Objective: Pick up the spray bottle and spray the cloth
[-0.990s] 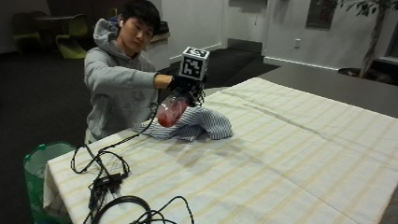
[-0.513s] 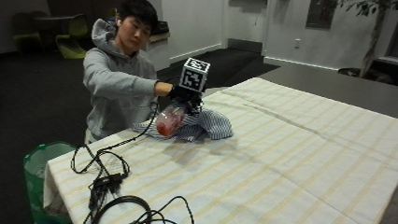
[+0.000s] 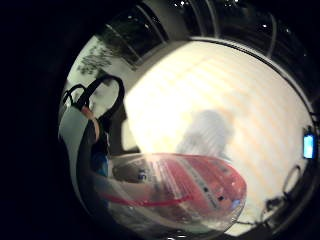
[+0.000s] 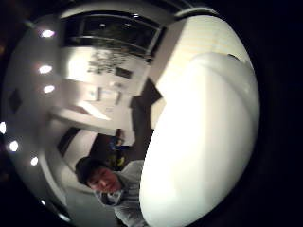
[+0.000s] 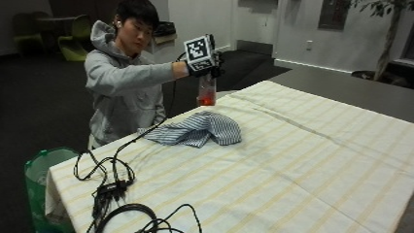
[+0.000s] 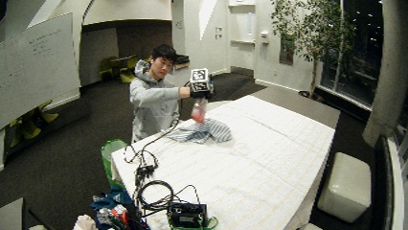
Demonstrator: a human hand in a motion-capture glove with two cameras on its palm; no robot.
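From the outside view we record a person in a grey hooded top at the far side of a table draped in a cream cloth with pale yellow stripes [image 5: 304,165]. The gloved right hand [image 5: 206,68] is raised above the table with its fingers wrapped round the top of a clear plastic spray bottle holding red liquid [image 5: 207,92], which hangs below the hand, clear of the table. The crumpled blue-and-white striped cloth [image 5: 197,130] lies on the table, below the bottle and a little nearer the camera, apart from it. A bundle of black cables [image 5: 113,189] trails over the near corner, and a green bin [image 5: 42,167] stands on the floor beside that corner.

The wide outside view adds what the closer one lacks: the bottle [image 6: 199,111] is tilted, its base angled toward the striped cloth [image 6: 203,131].

The little finger side palm view shows the bottle's clear wall and red liquid [image 3: 200,185] close against the palm, with the striped cloth [image 3: 207,132] on the table beyond.

The thumb side palm view is filled by a smooth white rounded surface [image 4: 199,142]; we cannot tell what it is.
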